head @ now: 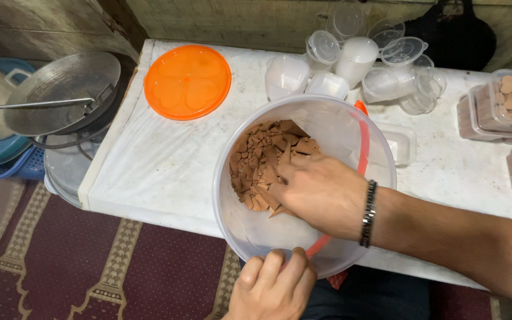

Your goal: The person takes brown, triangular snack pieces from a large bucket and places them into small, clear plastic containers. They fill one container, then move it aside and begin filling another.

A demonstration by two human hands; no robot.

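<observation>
A: Largest first. What carries everything?

B: White-covered bench (161, 160), running from the left edge to the right edge of the view. Patterned red carpet (78, 261) on the floor below it.

A: Main vessel?

B: 1 big clear plastic tub (250, 231) with an orange handle, at the near edge of the bench. It is tipped: the mouth faces up toward the camera and toward the person, so its axis slants rather than standing upright. Whether the base rests on the bench, cannot tell.

A: Contents?

B: Brown shard-like chips (262, 157), heaped against the far-left inner wall. Pieces lie at mixed angles, no common direction.

A: Hands?

B: Right hand (321, 192) is inside the tub, fingers curled down into the chips; it enters from the right and points left. A dark bracelet (367, 213) sits on the wrist. Whether it has pieces closed in its fingers, cannot tell. Left hand (277, 287) clamps the near rim of the tub, fingers over the edge.

A: Surroundings?

B: Round metal pan (60, 89) with a rod across it, off the bench to the left. Orange lid (188, 81) flat on the bench, far left. Cluster of empty clear cups (374, 65) at the far side. Filled lidded boxes (505, 104) stacked at the right edge.
</observation>
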